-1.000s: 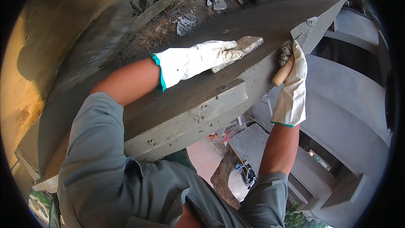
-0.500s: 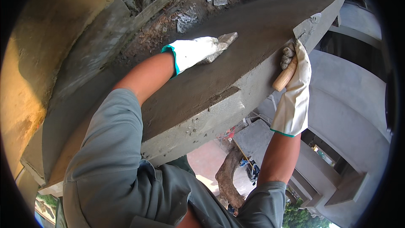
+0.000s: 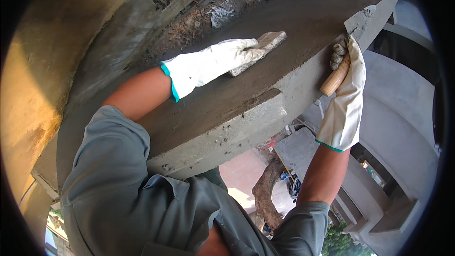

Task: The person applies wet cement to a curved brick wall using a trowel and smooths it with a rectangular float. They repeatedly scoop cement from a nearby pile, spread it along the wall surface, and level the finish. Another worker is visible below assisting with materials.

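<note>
My left hand, in a white glove with teal cuff, grips a worn, mortar-crusted rectangular float lying on the dark, wet surface of a long concrete ledge. My right hand, also gloved, is closed round the wooden handle of a trowel; grey, mortar-coated fingers show round it. The trowel's blade is against the ledge's outer edge, near a patch of lumpy mortar.
A stained yellow and grey wall curves up the left. Crumpled sheeting and rubble lie beyond the ledge, with dark figure-like shapes cut off at top. Below the ledge are a pink surface, a curved brown timber-like piece and pale curved concrete levels.
The float in my left hand slid back and leftward, then forward to the right again. My right hand stays at the edge with the trowel. The view has shifted slightly.
</note>
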Demonstrator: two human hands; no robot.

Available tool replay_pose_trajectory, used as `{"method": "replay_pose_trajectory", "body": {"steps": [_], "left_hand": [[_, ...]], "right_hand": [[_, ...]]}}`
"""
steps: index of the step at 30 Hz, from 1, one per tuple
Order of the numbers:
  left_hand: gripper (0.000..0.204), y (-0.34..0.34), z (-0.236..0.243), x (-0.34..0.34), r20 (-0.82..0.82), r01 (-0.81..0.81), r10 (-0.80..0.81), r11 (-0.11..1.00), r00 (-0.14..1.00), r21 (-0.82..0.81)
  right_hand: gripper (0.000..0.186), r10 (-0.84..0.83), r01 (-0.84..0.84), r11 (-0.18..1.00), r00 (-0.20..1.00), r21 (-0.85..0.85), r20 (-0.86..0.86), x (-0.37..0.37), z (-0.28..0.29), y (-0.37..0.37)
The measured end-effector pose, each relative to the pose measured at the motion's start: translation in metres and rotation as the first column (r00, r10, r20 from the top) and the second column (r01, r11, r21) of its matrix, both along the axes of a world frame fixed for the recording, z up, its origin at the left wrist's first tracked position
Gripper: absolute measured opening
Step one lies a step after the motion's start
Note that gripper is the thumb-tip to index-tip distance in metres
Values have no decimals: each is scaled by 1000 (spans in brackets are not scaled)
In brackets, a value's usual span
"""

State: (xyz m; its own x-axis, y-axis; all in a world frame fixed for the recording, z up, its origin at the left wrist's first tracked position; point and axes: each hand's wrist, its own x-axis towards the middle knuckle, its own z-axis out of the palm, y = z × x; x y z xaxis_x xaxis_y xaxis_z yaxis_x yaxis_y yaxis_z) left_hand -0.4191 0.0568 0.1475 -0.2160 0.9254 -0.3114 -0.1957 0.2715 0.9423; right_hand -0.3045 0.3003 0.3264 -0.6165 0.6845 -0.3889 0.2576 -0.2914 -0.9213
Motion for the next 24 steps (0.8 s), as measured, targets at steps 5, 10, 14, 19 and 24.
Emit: {"method": "replay_pose_trajectory", "body": {"steps": [5, 10, 14, 19, 24], "left_hand": [[59, 60, 22, -17, -319, -41, 8, 995, 948, -95], [49, 37, 45, 8, -55, -223, 242, 945, 969, 240], [58, 31, 54, -7, -227, 5, -53, 978, 972, -209], [62, 62, 81, -7, -170, -101, 121, 988, 978, 118], [59, -23, 32, 11, 473, -109, 74, 993, 878, 46]], "right_hand": [[19, -27, 26, 998, 1000, 64, 3, -1, 0, -5], [22, 25, -25, 998, 1000, 65, 14, 1, -2, 0], [21, 21, -21, 999, 1000, 35, 6, 3, -3, 3], [20, 14, -15, 999, 1000, 40, 20, 3, -2, 4], [23, 13, -14, 998, 1000, 67, 15, 3, -5, 5]]}}
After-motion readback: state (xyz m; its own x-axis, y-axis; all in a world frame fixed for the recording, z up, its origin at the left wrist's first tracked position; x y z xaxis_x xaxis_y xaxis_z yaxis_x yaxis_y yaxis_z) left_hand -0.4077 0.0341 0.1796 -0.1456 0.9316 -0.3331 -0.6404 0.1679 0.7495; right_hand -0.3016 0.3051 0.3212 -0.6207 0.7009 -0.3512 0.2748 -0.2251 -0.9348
